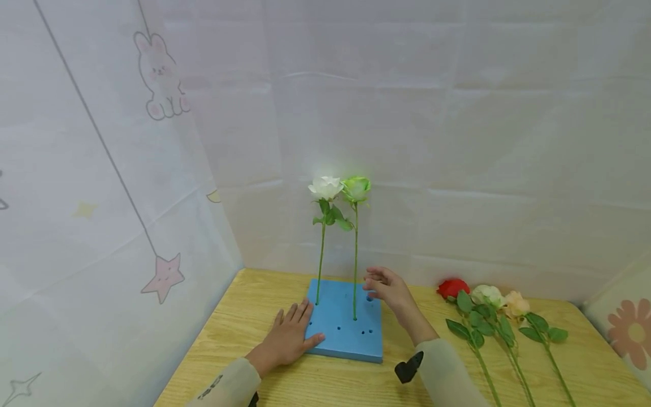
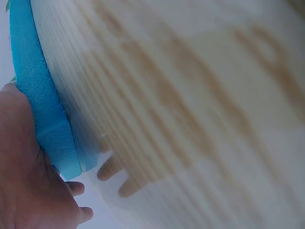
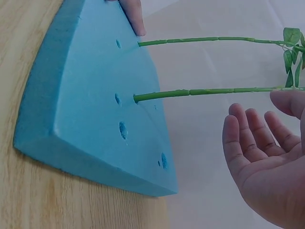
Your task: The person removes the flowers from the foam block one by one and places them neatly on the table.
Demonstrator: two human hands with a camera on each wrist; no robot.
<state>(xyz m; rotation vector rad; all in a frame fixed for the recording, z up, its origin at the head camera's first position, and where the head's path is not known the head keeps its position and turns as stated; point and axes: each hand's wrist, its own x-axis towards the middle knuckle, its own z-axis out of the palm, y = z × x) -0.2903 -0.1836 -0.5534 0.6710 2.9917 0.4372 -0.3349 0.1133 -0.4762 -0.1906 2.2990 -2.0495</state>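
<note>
A blue foam block (image 1: 338, 345) with several holes lies on the wooden table. Two artificial roses stand upright in it: a white rose (image 1: 326, 187) at the back left and a green rose (image 1: 356, 189) to its right. My left hand (image 1: 289, 334) rests flat against the block's left side, fingers spread, the thumb on its top. Beside the green rose's stem (image 3: 205, 91), my right hand (image 1: 389, 288) hovers over the block's right edge. Its fingers are loosely bent, and nothing is held in them.
On the table's right side lie a red rose (image 1: 453, 288), a cream rose (image 1: 487, 295) and a peach rose (image 1: 516, 304), their stems toward the front. A pale curtain (image 1: 458, 141) hangs behind the table, and a patterned one (image 1: 102, 226) on the left.
</note>
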